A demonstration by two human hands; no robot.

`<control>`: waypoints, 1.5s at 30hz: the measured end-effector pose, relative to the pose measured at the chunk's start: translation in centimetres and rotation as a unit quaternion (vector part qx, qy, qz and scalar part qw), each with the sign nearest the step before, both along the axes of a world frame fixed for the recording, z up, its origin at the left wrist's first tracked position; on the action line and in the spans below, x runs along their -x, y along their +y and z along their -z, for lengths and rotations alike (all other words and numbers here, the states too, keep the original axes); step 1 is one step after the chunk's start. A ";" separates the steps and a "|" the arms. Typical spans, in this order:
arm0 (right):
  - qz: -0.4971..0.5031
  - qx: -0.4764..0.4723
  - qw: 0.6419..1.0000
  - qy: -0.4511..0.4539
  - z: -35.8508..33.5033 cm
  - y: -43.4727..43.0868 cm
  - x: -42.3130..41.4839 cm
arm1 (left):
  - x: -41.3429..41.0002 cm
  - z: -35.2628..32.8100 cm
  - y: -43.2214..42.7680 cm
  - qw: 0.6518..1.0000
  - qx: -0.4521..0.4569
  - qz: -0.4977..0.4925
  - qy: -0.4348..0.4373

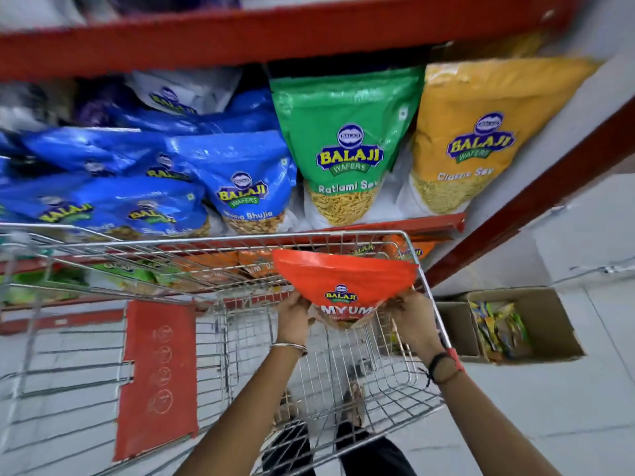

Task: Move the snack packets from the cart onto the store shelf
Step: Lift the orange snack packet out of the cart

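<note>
Hands, left (296, 305) and right (410, 309), grip orange packet (343, 280) between them above cart (426, 269).

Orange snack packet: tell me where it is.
The orange snack packet is centre frame, held by both hands above the wire cart's far right corner, below the green Ratlami Sev pouch.

Red-edged store shelf (378, 225), packed along its front edge. Toward the left end: heaped blue packets (240, 187), some lying flat, some leaning. Right of them: green packet (347, 142) upright, touching the blue ones. At the right end: yellow packet (481, 132) upright, just beside the green. Lower shelf, seen through cart (213, 259) wire: orange packets (220, 259), partly hidden. Pale floor (549, 424) below: wire cart standing against the shelf front, open cardboard box (546, 297) near the shelf's right post, small packets inside.
</note>
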State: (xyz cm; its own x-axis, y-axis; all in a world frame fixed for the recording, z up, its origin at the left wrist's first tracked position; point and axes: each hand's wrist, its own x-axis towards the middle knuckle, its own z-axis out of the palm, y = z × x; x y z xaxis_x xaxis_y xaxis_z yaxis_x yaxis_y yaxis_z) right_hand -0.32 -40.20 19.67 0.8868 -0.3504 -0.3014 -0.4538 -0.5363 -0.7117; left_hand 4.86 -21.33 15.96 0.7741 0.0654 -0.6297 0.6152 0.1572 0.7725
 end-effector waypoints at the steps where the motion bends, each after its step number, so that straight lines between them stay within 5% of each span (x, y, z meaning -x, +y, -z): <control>1: -0.006 -0.006 1.000 -0.014 -1.1 0.0 -0.1 | 0.0 -1.1 0.2 1.000 0.006 -0.005 -0.016; 12: -0.003 -0.035 0.972 -0.230 -17.7 -0.8 -2.4 | -1.6 -18.8 0.1 0.975 0.111 -0.001 -0.190; 23: 0.031 -0.217 0.864 -0.454 -33.8 -3.5 -10.9 | -8.5 -37.7 -2.4 0.917 0.106 0.075 -0.376; 29: 0.079 -0.230 0.838 -0.488 -37.5 -4.6 -17.7 | -16.5 -40.8 -5.6 0.902 0.089 0.021 -0.422; 36: 0.157 -0.203 0.858 -0.445 -36.0 -5.1 -24.9 | -22.6 -40.0 -7.3 0.919 0.030 0.038 -0.391; 45: 0.124 -0.188 0.890 -0.396 -35.2 -4.9 -28.4 | -25.6 -39.4 -8.0 0.916 -0.060 0.012 -0.397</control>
State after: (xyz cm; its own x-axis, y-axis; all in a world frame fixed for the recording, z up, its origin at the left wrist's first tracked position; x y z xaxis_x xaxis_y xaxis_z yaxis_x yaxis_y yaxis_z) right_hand 28.09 -45.12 54.90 0.7829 -0.5707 0.2476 0.1994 -0.1468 -0.9689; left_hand 30.43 -29.33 55.35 0.9868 0.0749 0.1436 -0.1466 0.0358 0.9885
